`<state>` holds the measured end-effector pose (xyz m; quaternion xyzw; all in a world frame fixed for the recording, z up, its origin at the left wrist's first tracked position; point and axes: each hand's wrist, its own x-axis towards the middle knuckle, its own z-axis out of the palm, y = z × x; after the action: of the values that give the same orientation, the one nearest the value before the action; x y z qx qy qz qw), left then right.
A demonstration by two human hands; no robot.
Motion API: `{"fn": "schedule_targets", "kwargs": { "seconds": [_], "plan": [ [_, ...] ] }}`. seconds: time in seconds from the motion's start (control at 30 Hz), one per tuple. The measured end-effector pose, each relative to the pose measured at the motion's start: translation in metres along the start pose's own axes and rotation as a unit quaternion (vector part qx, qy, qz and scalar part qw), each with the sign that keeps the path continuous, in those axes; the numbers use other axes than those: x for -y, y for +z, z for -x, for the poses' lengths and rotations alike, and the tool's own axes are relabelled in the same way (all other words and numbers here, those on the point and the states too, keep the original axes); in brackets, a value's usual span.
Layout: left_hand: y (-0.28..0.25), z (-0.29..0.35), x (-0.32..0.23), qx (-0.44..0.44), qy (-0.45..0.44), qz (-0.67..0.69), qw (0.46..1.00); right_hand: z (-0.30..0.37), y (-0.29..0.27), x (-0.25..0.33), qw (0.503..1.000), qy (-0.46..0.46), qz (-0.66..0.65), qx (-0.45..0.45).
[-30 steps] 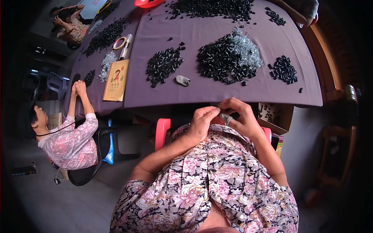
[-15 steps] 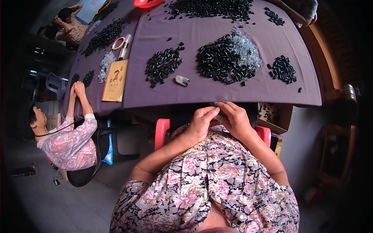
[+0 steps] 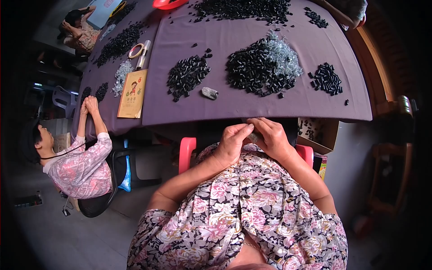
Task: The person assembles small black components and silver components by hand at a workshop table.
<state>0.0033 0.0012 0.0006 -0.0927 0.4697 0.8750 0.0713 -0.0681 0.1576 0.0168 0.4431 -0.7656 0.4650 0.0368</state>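
Note:
Just off the near edge of the cloth-covered table, my left hand and my right hand meet in front of my chest. Both are closed, thumbs and fingertips pressed together around something too small or too hidden to name. A greyish patch shows between the fingers of the right hand. Beyond them on the table lies a large heap of small black tubular pieces, with small clear plastic pieces on its far right side. Smaller black heaps sit to the left and right. A grey-white lump lies nearest the left hand.
At the left are a yellow-brown booklet, a roll of tape and more clear pieces. A red basin stands far back. Below the table's right edge is an open cardboard box. Another person works at left.
My hands stay pinched together in nearly the same place, with only a slight shift of the fingers. The view has drifted very slightly.

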Motion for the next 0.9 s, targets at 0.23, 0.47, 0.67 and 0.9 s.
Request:
{"fn": "schedule_targets", "kwargs": {
  "seconds": [0.23,0.47,0.67,0.9],
  "plan": [
    [-0.006,-0.007,-0.001,0.029,-0.057,0.133,0.989,0.001,0.002,0.006,0.993,0.088,-0.078,0.012],
    [-0.014,-0.011,0.004,0.064,-0.096,0.191,0.975,0.003,0.005,0.002,0.981,0.093,-0.168,-0.039],
    [-0.004,-0.006,-0.005,0.011,-0.096,0.145,0.985,0.000,-0.001,0.003,0.992,0.056,-0.103,-0.048],
    [0.003,-0.006,-0.002,-0.007,0.037,-0.060,0.998,-0.003,-0.010,0.009,0.994,-0.015,0.107,-0.031]
  ]
}}
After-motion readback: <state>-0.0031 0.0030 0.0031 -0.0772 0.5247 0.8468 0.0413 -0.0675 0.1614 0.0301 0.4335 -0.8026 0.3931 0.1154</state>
